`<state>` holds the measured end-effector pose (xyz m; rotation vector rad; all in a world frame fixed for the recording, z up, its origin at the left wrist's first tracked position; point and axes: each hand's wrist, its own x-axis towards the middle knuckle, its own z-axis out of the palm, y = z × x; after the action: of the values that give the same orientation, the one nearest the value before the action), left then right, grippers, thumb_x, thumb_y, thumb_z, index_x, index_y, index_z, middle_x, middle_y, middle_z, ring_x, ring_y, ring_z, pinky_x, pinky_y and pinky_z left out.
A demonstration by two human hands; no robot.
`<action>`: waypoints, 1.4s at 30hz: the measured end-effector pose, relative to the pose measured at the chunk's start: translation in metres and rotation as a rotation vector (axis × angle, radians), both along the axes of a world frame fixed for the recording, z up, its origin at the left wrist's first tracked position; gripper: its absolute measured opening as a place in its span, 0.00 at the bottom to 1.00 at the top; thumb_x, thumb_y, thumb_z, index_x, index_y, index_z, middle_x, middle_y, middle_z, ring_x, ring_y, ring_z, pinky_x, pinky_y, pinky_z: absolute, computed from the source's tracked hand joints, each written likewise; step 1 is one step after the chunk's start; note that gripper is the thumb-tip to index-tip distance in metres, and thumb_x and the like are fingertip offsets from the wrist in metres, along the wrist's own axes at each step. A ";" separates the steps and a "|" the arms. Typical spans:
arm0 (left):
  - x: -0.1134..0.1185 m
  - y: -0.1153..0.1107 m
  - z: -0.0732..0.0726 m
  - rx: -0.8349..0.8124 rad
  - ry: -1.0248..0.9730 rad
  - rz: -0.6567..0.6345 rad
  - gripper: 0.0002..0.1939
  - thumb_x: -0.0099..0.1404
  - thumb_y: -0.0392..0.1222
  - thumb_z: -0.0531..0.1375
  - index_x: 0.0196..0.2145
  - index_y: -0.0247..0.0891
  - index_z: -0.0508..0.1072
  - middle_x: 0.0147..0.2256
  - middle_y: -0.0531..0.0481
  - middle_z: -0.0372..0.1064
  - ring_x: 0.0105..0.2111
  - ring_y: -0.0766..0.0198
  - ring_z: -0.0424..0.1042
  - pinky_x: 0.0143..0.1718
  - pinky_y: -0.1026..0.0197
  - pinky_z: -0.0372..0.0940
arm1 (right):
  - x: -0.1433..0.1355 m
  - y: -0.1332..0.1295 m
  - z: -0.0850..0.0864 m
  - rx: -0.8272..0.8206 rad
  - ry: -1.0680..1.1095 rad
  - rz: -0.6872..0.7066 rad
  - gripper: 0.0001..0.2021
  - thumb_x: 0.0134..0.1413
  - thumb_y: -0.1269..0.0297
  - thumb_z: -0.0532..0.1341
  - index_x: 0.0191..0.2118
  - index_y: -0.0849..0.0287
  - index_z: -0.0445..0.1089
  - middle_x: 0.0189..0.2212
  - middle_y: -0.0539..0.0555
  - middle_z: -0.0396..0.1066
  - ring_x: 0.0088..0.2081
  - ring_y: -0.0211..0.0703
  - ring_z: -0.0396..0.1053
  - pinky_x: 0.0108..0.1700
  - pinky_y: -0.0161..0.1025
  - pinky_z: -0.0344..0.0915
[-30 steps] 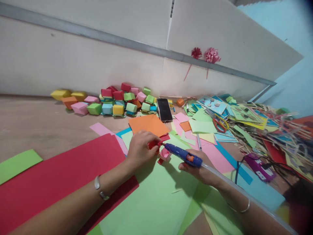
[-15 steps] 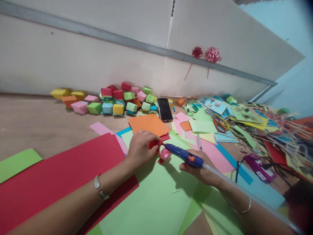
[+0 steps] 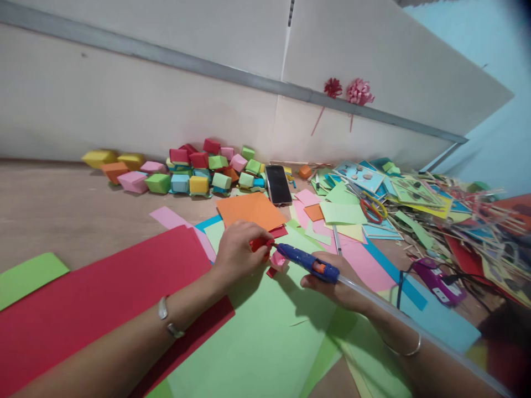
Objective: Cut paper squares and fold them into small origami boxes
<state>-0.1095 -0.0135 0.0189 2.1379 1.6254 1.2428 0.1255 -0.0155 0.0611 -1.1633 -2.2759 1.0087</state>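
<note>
Currently, the left hand (image 3: 238, 251) grasps a small red paper piece (image 3: 260, 242) between thumb and fingertips. The right hand (image 3: 345, 296) is wrapped around the body of a blue glue gun (image 3: 305, 261); a clear glue stick (image 3: 394, 315) extends from its rear end, passing over the right forearm. The nozzle points at the held red piece — actual contact cannot be confirmed at this scale. Just below the nozzle sits a small pink paper box (image 3: 277, 261), with a small red scrap (image 3: 271, 272) beside it. Both hands are positioned above a light green sheet (image 3: 249, 342). A large red sheet (image 3: 103, 293) lies under the left forearm; an orange sheet (image 3: 251, 210) lies beyond the left hand. Farther back, a phone (image 3: 277, 184) stands to the right of a group of coloured paper boxes (image 3: 199, 185). To the right are scissors (image 3: 377, 213) with red and yellow handles — and, nearer the right forearm, a purple electrical unit (image 3: 437, 281) with a black cable (image 3: 400, 290).
</note>
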 end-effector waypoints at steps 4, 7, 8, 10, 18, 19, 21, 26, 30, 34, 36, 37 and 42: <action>-0.001 0.000 0.000 -0.017 -0.027 0.009 0.05 0.54 0.33 0.63 0.27 0.41 0.77 0.28 0.53 0.77 0.32 0.58 0.70 0.36 0.56 0.59 | -0.001 -0.002 0.002 -0.001 -0.002 0.027 0.18 0.53 0.48 0.64 0.25 0.57 0.64 0.23 0.48 0.66 0.25 0.38 0.62 0.27 0.35 0.56; -0.002 0.001 -0.001 -0.040 -0.044 0.021 0.05 0.53 0.33 0.61 0.26 0.42 0.76 0.27 0.53 0.77 0.32 0.59 0.70 0.36 0.57 0.59 | 0.010 0.005 0.009 0.052 -0.009 -0.049 0.19 0.53 0.47 0.64 0.25 0.57 0.62 0.21 0.47 0.63 0.23 0.37 0.59 0.25 0.34 0.54; -0.003 0.001 -0.002 -0.044 -0.044 0.023 0.05 0.54 0.34 0.61 0.26 0.42 0.76 0.27 0.53 0.77 0.31 0.59 0.70 0.36 0.56 0.60 | 0.016 0.011 0.013 0.093 -0.017 -0.100 0.19 0.53 0.46 0.63 0.25 0.57 0.62 0.21 0.47 0.62 0.22 0.37 0.59 0.24 0.34 0.54; -0.004 0.002 -0.002 -0.051 -0.037 0.023 0.05 0.55 0.37 0.60 0.26 0.43 0.77 0.28 0.53 0.77 0.31 0.58 0.70 0.36 0.56 0.60 | 0.034 0.027 0.022 0.235 -0.090 -0.214 0.19 0.55 0.46 0.62 0.27 0.57 0.62 0.22 0.48 0.63 0.23 0.38 0.60 0.26 0.35 0.55; -0.007 0.004 -0.002 -0.084 -0.030 0.020 0.05 0.55 0.42 0.59 0.26 0.44 0.76 0.29 0.51 0.78 0.34 0.54 0.72 0.36 0.55 0.62 | 0.118 0.117 0.053 0.560 -0.963 -0.303 0.07 0.55 0.65 0.64 0.39 0.63 0.69 0.38 0.63 0.71 0.42 0.52 0.68 0.39 0.39 0.59; -0.007 0.003 -0.002 -0.080 -0.031 0.018 0.05 0.55 0.41 0.60 0.26 0.44 0.76 0.28 0.51 0.78 0.33 0.54 0.72 0.36 0.55 0.62 | 0.124 0.126 0.056 0.554 -0.984 -0.296 0.09 0.54 0.65 0.65 0.39 0.64 0.69 0.40 0.65 0.71 0.44 0.54 0.68 0.40 0.40 0.59; -0.006 0.003 -0.001 -0.070 -0.031 0.017 0.05 0.54 0.40 0.60 0.25 0.44 0.76 0.28 0.52 0.77 0.33 0.55 0.72 0.36 0.55 0.62 | 0.129 0.138 0.061 0.539 -1.015 -0.278 0.15 0.45 0.68 0.70 0.41 0.65 0.70 0.42 0.66 0.70 0.46 0.57 0.67 0.42 0.41 0.61; -0.004 0.002 0.000 -0.072 -0.025 0.018 0.05 0.54 0.37 0.59 0.25 0.43 0.76 0.28 0.52 0.78 0.32 0.56 0.72 0.36 0.55 0.62 | 0.086 0.111 0.050 0.538 -0.909 -0.181 0.27 0.48 0.67 0.69 0.55 0.62 0.65 0.50 0.66 0.67 0.52 0.56 0.66 0.49 0.46 0.64; -0.003 0.001 0.001 -0.062 -0.039 0.058 0.05 0.53 0.37 0.59 0.28 0.43 0.75 0.28 0.52 0.76 0.32 0.56 0.71 0.34 0.56 0.62 | 0.011 0.042 0.001 0.343 -0.241 0.029 0.37 0.46 0.52 0.71 0.60 0.55 0.60 0.55 0.62 0.62 0.55 0.55 0.64 0.54 0.52 0.65; -0.003 0.001 0.002 -0.068 -0.032 0.062 0.02 0.53 0.37 0.60 0.25 0.42 0.72 0.26 0.52 0.74 0.31 0.56 0.70 0.33 0.57 0.62 | -0.038 0.007 -0.035 0.272 -0.127 -0.090 0.27 0.41 0.54 0.74 0.46 0.58 0.67 0.49 0.62 0.65 0.52 0.57 0.63 0.53 0.56 0.65; -0.003 0.001 0.002 -0.072 -0.040 0.049 0.02 0.52 0.37 0.60 0.25 0.43 0.72 0.27 0.52 0.75 0.32 0.55 0.71 0.36 0.55 0.63 | -0.044 0.009 -0.037 0.281 -0.066 -0.114 0.18 0.45 0.60 0.72 0.38 0.57 0.66 0.45 0.60 0.67 0.49 0.54 0.65 0.51 0.53 0.66; -0.003 0.001 0.002 -0.072 -0.053 0.045 0.02 0.52 0.37 0.60 0.25 0.43 0.72 0.29 0.52 0.76 0.34 0.55 0.72 0.37 0.55 0.63 | -0.044 0.013 -0.035 0.283 -0.024 -0.106 0.15 0.45 0.63 0.71 0.36 0.57 0.64 0.45 0.59 0.68 0.48 0.52 0.66 0.50 0.52 0.66; -0.002 0.001 0.002 -0.077 -0.147 0.054 0.02 0.55 0.37 0.59 0.27 0.42 0.69 0.31 0.52 0.76 0.36 0.56 0.73 0.37 0.56 0.65 | -0.035 0.033 -0.015 0.111 0.115 -0.062 0.13 0.46 0.68 0.65 0.38 0.57 0.63 0.41 0.54 0.70 0.41 0.43 0.70 0.44 0.43 0.71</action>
<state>-0.1118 -0.0126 0.0206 1.9212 1.6513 1.2977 0.0909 0.0173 0.0463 -1.0944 -2.1636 0.8911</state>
